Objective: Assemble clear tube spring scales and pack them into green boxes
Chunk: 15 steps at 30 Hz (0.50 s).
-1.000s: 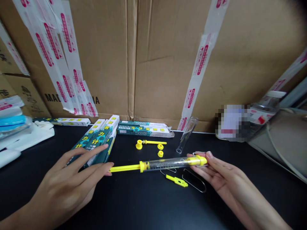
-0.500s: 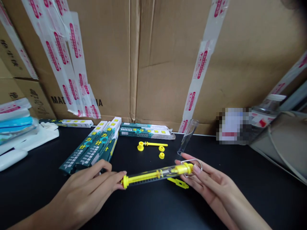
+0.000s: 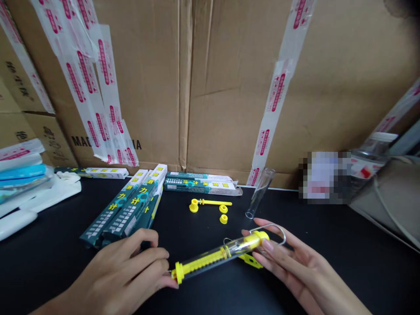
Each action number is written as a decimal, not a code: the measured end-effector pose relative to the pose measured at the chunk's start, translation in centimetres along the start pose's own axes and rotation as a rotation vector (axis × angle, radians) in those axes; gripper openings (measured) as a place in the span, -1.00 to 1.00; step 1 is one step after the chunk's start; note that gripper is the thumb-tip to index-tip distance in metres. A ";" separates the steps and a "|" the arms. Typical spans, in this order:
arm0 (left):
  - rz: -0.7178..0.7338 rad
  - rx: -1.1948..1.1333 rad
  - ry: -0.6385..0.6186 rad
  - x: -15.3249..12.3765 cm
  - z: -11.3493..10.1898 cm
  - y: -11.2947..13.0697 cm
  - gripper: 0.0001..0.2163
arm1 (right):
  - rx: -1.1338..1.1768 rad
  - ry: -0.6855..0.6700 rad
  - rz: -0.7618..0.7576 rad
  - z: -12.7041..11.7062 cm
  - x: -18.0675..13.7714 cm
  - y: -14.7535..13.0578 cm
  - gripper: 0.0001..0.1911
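A clear tube with a yellow scale rod and spring inside, a spring scale [image 3: 216, 257], lies slanted between my two hands just above the black table [image 3: 328, 245]. My left hand [image 3: 121, 275] pinches its lower yellow end cap with curled fingers. My right hand [image 3: 288, 262] holds the upper yellow cap, where a metal wire loop [image 3: 272, 231] sticks out. A flat yellow piece [image 3: 251, 261] lies on the table under the tube.
Loose yellow parts [image 3: 210, 204] and an empty clear tube [image 3: 260, 193] lie further back. Green boxes [image 3: 131, 205] sit left of centre, more [image 3: 200, 183] against the cardboard cartons [image 3: 213, 87]. White and blue packets [image 3: 22, 183] are stacked at far left; a plastic bottle [image 3: 370, 153] at right.
The yellow rod has been pushed from fully drawn out to inside the clear tube. Both hands moved closer together and toward me, and the scale now slants down to the left.
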<state>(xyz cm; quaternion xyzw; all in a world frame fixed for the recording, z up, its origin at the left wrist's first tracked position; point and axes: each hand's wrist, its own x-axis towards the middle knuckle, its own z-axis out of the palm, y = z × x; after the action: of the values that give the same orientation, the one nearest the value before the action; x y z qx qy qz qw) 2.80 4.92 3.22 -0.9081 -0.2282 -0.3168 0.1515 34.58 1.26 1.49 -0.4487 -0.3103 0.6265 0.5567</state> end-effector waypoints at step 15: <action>0.070 0.069 0.144 -2.5 0.4 0.1 -0.96 | -0.279 -0.032 -0.140 0.2 -0.3 0.8 -0.38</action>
<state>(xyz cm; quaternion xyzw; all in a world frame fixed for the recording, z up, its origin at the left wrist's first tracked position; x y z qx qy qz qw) 1.36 4.19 1.30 -0.8846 -0.1958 -0.3677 0.2095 34.08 0.79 0.92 -0.4890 -0.4335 0.5440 0.5263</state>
